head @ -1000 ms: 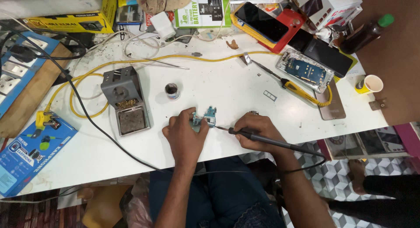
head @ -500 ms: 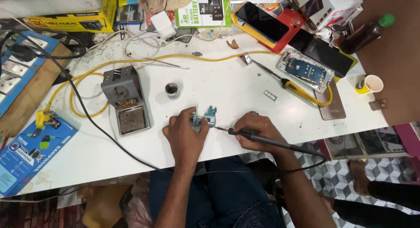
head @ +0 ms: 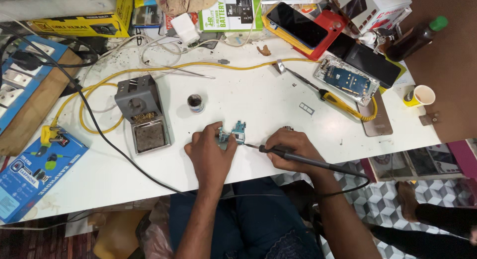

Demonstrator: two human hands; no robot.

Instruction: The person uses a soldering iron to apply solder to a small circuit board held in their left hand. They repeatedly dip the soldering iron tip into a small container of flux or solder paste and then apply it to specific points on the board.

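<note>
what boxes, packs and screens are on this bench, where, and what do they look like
yellow box: back left, long, flat, black print
blue box: front left edge, flat, pictured earphones
white-green pack: back centre, rectangular
white-red carton: back right corner
dark phone screen: back right of centre, on red case
opened phone: right, blue board exposed

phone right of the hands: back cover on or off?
Off. The phone lies flat on the table with its blue board and metal frame exposed; no cover over them.
</note>
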